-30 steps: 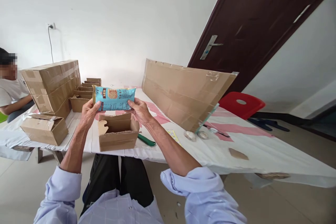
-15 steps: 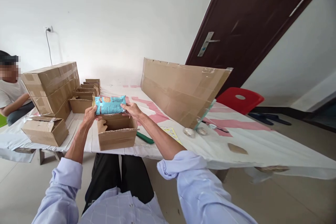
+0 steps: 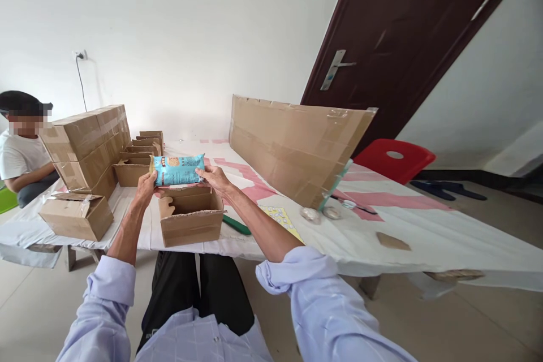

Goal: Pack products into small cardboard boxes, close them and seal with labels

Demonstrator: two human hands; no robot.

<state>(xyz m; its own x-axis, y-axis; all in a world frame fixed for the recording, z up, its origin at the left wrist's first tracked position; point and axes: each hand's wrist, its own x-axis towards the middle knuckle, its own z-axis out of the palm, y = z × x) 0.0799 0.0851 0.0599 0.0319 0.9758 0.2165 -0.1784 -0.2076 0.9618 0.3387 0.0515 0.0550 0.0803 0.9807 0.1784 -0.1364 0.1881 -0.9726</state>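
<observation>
One blue packet (image 3: 179, 170) spans the gap between both hands' fingers, long axis running left to right, printed face toward the wearer. The left hand (image 3: 146, 185) and right hand (image 3: 216, 180) grip its ends, thumbs on the near face, forearms reaching forward and converging. Just nearer than the fingers sits an open carton (image 3: 190, 229); a green object (image 3: 236, 225) lies beside it, nearer than the right fingers. Beyond the left fingers stand more open cartons (image 3: 133, 173); a cardboard panel (image 3: 292, 150) rises well right of the right fingers.
</observation>
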